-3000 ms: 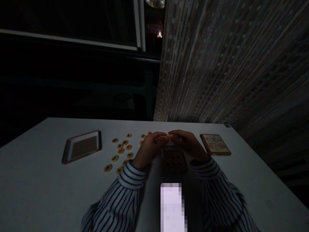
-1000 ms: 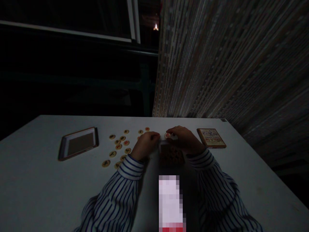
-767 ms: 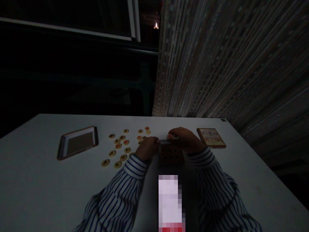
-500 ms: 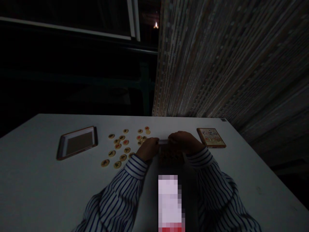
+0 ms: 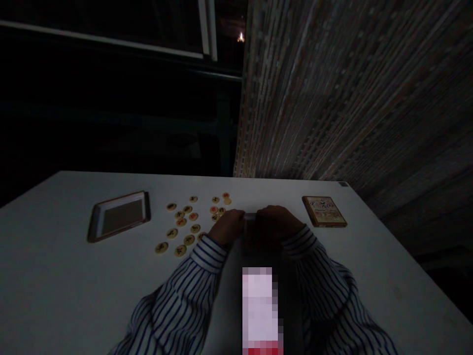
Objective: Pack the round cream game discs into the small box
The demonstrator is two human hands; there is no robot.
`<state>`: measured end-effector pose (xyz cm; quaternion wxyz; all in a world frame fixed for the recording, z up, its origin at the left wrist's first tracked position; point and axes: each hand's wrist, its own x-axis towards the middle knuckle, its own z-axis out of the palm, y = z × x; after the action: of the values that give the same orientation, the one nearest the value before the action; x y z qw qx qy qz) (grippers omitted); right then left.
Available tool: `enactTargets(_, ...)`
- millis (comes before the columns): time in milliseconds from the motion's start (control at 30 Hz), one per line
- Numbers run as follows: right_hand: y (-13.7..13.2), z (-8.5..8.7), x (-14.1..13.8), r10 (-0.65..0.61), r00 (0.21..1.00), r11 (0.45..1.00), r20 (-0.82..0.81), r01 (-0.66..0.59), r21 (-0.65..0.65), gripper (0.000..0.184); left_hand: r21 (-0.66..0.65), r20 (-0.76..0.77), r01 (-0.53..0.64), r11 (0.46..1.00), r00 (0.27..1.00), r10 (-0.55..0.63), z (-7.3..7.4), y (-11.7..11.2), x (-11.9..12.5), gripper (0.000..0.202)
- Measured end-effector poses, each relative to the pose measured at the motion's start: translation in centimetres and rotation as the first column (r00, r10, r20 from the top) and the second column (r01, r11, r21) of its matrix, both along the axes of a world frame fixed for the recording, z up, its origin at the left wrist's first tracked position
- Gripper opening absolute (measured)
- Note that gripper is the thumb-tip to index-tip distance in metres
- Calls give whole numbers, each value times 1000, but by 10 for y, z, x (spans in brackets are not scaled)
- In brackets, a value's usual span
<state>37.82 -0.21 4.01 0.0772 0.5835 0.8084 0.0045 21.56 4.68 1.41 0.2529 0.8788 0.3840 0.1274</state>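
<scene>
In the dim middle of the table, both hands are at a small dark box (image 5: 254,241) whose far edge shows white. Faint rows of round pieces seem to lie in it, though shadow hides most detail. My left hand (image 5: 228,227) is closed on its far left corner. The fingers of my right hand (image 5: 277,220) curl over the far right side; their tips are hidden. Left of my left hand, several round Chinese chess pieces (image 5: 188,240) with black or red characters lie scattered on the white table (image 5: 92,286).
An open box lid or tray (image 5: 123,217) with a brown rim lies at the far left. A flat box (image 5: 325,211) with a printed cover is at the right. Behind the table hangs a string curtain (image 5: 295,98), beside a dark window frame (image 5: 209,29).
My right hand has shifted slightly down and to the left along the box. My left hand stays nearly in place, and the loose chess pieces lie as before.
</scene>
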Motion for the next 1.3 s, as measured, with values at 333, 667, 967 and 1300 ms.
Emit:
enactTargets(333,4,-5,-3,1,1000,998,29,1,-64,29,-15,10,20,1000,1000,-19,0,0,-1,25)
enactTargets(667,3,-1,-3,-8,1000,997,30,11,-75,28,-28,26,22,999,999,-22,-2,1,-1,25)
enactTargets(967,5,-6,0,27,999,999,23,-26,-35,24,-35,24,28,999,999,-27,-1,1,-2,26)
enactTargets(1300,4,-3,-3,41,998,997,46,-38,-73,24,-50,35,16,999,999,-14,0,1,-1,25)
